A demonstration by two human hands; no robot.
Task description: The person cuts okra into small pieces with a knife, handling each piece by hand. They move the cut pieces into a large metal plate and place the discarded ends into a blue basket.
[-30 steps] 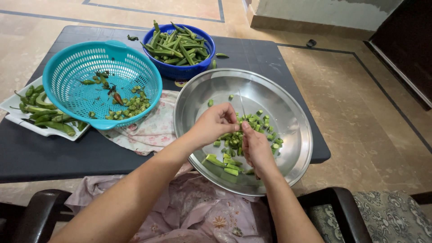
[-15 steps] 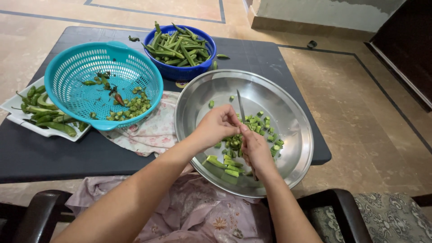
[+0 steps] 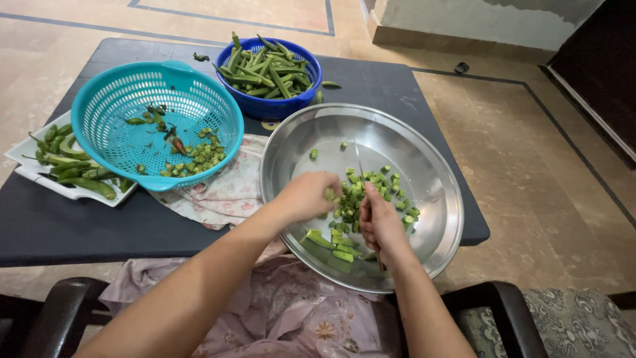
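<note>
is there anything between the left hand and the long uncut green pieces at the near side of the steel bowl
Nothing visible does. The left hand hovers inside the steel bowl, and the long green pieces lie just below it on bare metal. The right hand with the knife is off to the side, over the pile of chopped pieces.

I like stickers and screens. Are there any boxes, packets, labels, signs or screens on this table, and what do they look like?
No packets, signs or screens show here.
Possible sticker: a small round yellowish patch on the dark table, just under the blue bowl and beside the steel tray's rim; mostly hidden, too small to tell more.
</note>
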